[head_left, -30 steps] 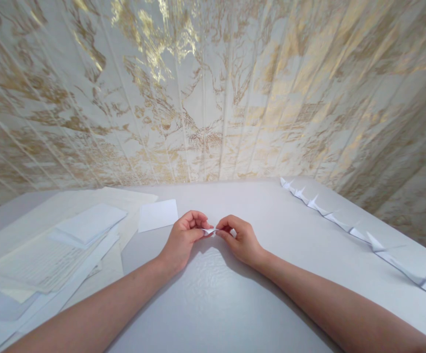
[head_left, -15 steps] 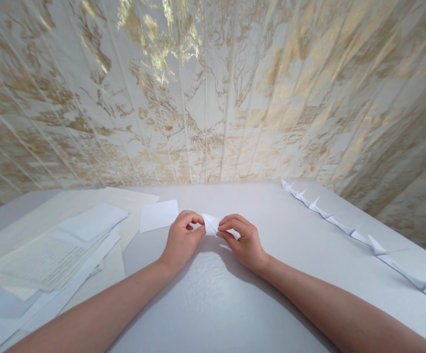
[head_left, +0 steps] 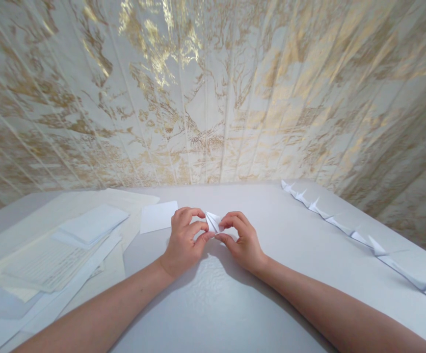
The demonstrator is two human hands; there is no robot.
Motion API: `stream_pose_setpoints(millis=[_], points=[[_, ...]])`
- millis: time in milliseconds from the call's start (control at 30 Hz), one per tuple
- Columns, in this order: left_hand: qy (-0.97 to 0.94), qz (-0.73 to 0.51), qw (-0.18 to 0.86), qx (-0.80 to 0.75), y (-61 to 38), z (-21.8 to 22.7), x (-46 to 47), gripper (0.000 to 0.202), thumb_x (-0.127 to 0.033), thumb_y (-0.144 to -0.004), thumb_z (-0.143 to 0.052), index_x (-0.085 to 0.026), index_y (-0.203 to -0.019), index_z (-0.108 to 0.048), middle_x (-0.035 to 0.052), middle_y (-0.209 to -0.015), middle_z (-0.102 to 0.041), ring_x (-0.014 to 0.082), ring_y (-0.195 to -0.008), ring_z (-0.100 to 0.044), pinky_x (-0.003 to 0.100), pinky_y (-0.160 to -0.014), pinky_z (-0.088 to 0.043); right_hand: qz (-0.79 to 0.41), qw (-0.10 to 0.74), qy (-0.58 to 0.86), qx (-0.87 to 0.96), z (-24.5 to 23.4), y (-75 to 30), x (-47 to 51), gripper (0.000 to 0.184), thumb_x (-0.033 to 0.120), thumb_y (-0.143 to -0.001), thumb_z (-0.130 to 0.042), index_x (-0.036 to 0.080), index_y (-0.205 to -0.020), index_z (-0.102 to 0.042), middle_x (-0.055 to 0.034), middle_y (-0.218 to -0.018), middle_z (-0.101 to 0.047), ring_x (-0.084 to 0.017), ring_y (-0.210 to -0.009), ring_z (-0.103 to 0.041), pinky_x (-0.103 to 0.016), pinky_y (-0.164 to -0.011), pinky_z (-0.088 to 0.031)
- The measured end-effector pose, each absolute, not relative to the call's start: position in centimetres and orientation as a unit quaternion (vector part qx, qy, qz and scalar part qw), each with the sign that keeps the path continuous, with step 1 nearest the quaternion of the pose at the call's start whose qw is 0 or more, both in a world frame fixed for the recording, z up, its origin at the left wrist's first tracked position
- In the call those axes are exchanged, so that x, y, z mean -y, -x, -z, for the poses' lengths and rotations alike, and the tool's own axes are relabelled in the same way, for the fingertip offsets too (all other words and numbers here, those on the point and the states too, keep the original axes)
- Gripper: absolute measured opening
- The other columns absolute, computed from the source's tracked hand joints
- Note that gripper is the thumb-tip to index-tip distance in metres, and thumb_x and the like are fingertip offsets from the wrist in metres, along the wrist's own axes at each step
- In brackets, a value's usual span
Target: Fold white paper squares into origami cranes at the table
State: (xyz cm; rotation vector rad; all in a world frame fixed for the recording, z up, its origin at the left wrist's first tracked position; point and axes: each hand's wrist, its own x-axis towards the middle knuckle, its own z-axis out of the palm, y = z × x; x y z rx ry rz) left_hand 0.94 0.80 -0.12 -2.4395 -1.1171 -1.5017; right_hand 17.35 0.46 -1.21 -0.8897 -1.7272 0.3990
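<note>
A small folded white paper piece [head_left: 213,221] is held up just above the grey table [head_left: 213,304], near its middle. My left hand [head_left: 184,240] pinches its left side with curled fingers and thumb. My right hand [head_left: 241,239] pinches its right side the same way. The two hands almost touch, fingertips meeting at the paper. Most of the paper is hidden between the fingers.
A small white paper slip [head_left: 158,216] lies just left of my left hand. A pile of larger sheets [head_left: 51,255] covers the table's left part. A row of several folded white paper pieces [head_left: 349,230] runs along the right edge. A gold-veined panelled wall [head_left: 213,98] stands behind.
The folded paper has been turned up from flat to standing between my fingers, and both hands have drawn closer together. My left fingers have closed further round it.
</note>
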Motion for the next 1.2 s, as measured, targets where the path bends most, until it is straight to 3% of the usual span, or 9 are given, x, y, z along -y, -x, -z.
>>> stream_pose_setpoints(millis=[100,267,367,533,733,800,967,1200], points=[[0.809,0.48,0.074,0.331,-0.7,-0.1,-0.8,0.012,-0.019,-0.076,-0.06,-0.018,-0.064,-0.058,0.0057,-0.09,-0.057,0.0215,-0.089,-0.046,0.04,-0.082,-0.035,-0.249,0.539,0.395,0.701,1.5,-17.2,-0.6,0.017,0.021,-0.066,-0.07,0.019,-0.075,-0.055,-0.0012,-0.076,-0.054,-0.015,-0.07,-0.051,-0.028,-0.065,-0.044],[0.818,0.462,0.127,0.318,-0.2,-0.5,-0.8,0.01,-0.018,-0.077,-0.058,-0.017,-0.068,-0.061,0.0082,-0.094,-0.059,0.0233,-0.091,-0.045,0.041,-0.081,-0.034,-0.48,0.5,0.384,0.61,2.1,-16.9,-0.8,0.028,0.026,-0.065,-0.069,0.019,-0.086,-0.051,0.002,-0.069,-0.057,-0.013,-0.061,-0.053,-0.026,-0.059,-0.042],[0.833,0.448,0.137,0.296,0.0,-0.6,-0.8,0.009,-0.016,-0.078,-0.056,-0.017,-0.07,-0.059,0.006,-0.088,-0.062,0.0228,-0.09,-0.046,0.041,-0.081,-0.033,-0.554,0.485,0.357,0.575,2.1,-16.6,-0.6,0.029,0.025,-0.064,-0.068,0.019,-0.085,-0.049,0.0039,-0.065,-0.055,-0.011,-0.059,-0.052,-0.025,-0.058,-0.04],[0.838,0.43,0.102,0.319,-0.3,-0.6,-0.7,0.012,-0.018,-0.081,-0.05,-0.017,-0.07,-0.054,0.0054,-0.086,-0.06,0.0221,-0.09,-0.045,0.041,-0.082,-0.032,-0.526,0.521,0.344,0.577,2.1,-16.6,-0.7,0.032,0.024,-0.065,-0.069,0.02,-0.09,-0.049,0.003,-0.074,-0.055,-0.011,-0.066,-0.051,-0.025,-0.062,-0.039],[0.8,0.416,-0.062,0.428,-0.9,0.2,-1.0,0.016,-0.02,-0.082,-0.045,-0.018,-0.067,-0.05,0.0059,-0.093,-0.052,0.0214,-0.092,-0.045,0.038,-0.081,-0.038,-0.543,0.547,0.361,0.524,1.8,-16.7,-0.7,0.028,0.034,-0.071,-0.064,0.02,-0.092,-0.052,0.0058,-0.066,-0.047,-0.009,-0.06,-0.047,-0.022,-0.056,-0.037],[0.791,0.413,-0.075,0.445,-0.9,0.4,-1.0,0.016,-0.021,-0.081,-0.047,-0.017,-0.067,-0.051,0.0065,-0.097,-0.051,0.022,-0.094,-0.044,0.039,-0.083,-0.038,-0.562,0.547,0.366,0.502,1.6,-16.5,-0.6,0.029,0.037,-0.069,-0.065,0.02,-0.089,-0.053,0.0046,-0.07,-0.049,-0.01,-0.061,-0.049,-0.023,-0.058,-0.039],[0.824,0.419,0.076,0.374,-0.8,0.0,-0.4,0.007,-0.022,-0.078,-0.055,-0.016,-0.075,-0.058,0.0107,-0.114,-0.044,0.027,-0.105,-0.038,0.045,-0.09,-0.03,-0.568,0.527,0.381,0.504,1.3,-16.5,-0.6,0.027,0.037,-0.068,-0.066,0.016,-0.083,-0.055,0.0036,-0.064,-0.054,-0.009,-0.057,-0.05,-0.024,-0.057,-0.038],[0.838,0.423,0.181,0.293,-0.4,-0.6,-0.3,0.013,-0.017,-0.081,-0.05,-0.017,-0.07,-0.058,0.0062,-0.081,-0.058,0.0212,-0.083,-0.043,0.038,-0.076,-0.032,-0.602,0.518,0.38,0.475,1.3,-16.3,-0.5,0.029,0.039,-0.065,-0.069,0.015,-0.072,-0.055,0.0035,-0.053,-0.056,-0.009,-0.051,-0.049,-0.023,-0.054,-0.035]])
